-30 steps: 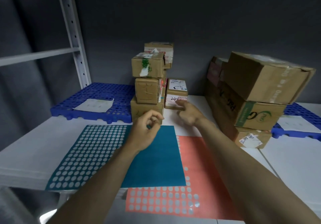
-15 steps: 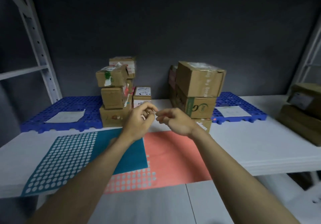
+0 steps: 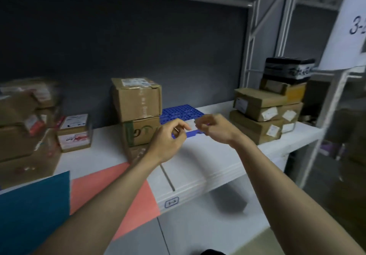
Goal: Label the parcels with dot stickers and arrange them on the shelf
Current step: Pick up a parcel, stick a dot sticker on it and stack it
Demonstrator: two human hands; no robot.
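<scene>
Since half a second ago the view has swung right, so the stack of parcels with the green logo now stands centre-left and a further group of boxes fills the right. Both hands have stayed raised close together above the white shelf.

Left hand has its fingers curled, thumb and forefinger pinched together; whether a dot sticker sits between them is too small to tell. Right hand is just beside it, fingers loosely curled toward the left fingertips, nothing visibly grasped.

Directly behind the hands lies a blue perforated mat carrying a white sheet. Touching its left edge is the stack of parcels, three brown boxes high. Further left sits a small parcel with white labels, then a blurred pile of brown boxes at the frame edge. Sticker sheets lie at the shelf's front left: a teal sheet overlapping a coral sheet. On the right, a cluster of labelled boxes carries a black parcel on top.
</scene>
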